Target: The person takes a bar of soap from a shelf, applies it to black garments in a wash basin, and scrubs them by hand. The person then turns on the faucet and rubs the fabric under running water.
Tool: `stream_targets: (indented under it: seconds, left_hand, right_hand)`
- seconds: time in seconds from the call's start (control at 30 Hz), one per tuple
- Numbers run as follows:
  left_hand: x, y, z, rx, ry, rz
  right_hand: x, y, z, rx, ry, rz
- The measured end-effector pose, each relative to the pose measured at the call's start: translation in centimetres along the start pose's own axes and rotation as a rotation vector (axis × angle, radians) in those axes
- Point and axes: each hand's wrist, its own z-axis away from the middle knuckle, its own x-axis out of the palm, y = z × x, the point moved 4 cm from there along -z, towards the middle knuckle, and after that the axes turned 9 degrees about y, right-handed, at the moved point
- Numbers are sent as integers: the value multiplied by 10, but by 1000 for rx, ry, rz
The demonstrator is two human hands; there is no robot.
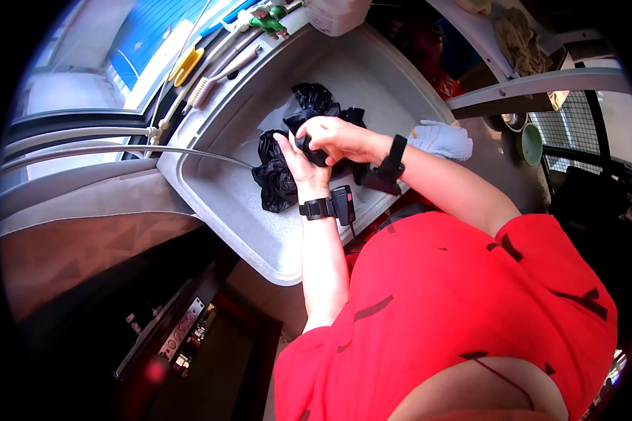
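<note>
A crumpled, shiny black cloth (277, 184) lies bunched in the grey sink (253, 242); its gloss could also be that of thin plastic. More of the same black stuff (312, 98) is heaped further back in the basin. My right hand (337, 139) is closed with curled fingers around a bunched part of it. Against that same bunch, my left hand (303, 168) grips from the near left side, thumb raised, its other fingers partly hidden by the black folds. The two hands meet over the middle of the sink.
A flexible metal hose (133, 149) runs into the basin from the left. On the back ledge are a brush (200, 91), a yellow item (188, 67) and a green-handled tap (268, 21). A white cloth (441, 139) hangs over the right rim, near a green bowl (530, 144).
</note>
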Motion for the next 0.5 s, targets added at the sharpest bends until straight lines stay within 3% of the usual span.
stream_targets:
  seconds: [0.07,0.13,0.17,0.2,0.23,0.3,0.33,0.37,0.4,0.43,0.5]
  left_hand:
    - [-23,-1,-17,-65,-51,40]
    - [-30,0,-25,-167,-305,80]
    - [-19,3,-12,-177,-11,83]
    - [-23,5,-10,-130,31,109]
    - [-25,8,-11,-85,67,131]
    - [-25,-2,-17,-199,-34,161]
    - [-17,-7,-14,-230,-77,179]
    - [-6,-12,-10,-259,-121,195]
    - [-6,-9,0,-130,-70,216]
    - [-10,-10,-4,-128,-72,218]
    - [-14,-24,-9,-1107,-145,1763]
  right_hand:
    - [4,-11,2,49,-64,101]
    - [-1,-20,0,-34,-79,200]
    - [2,-30,5,-116,-25,292]
    - [-2,-39,7,-213,54,302]
    - [-6,-41,3,-347,217,374]
    - [-7,-32,-7,-1018,382,899]
    - [7,-26,-2,-1171,373,1143]
    - [18,-16,-5,-1158,380,1278]
    - [21,-6,1,-1115,333,1224]
    - [33,-7,14,-1072,285,1172]
    - [40,-5,16,-1111,170,1240]
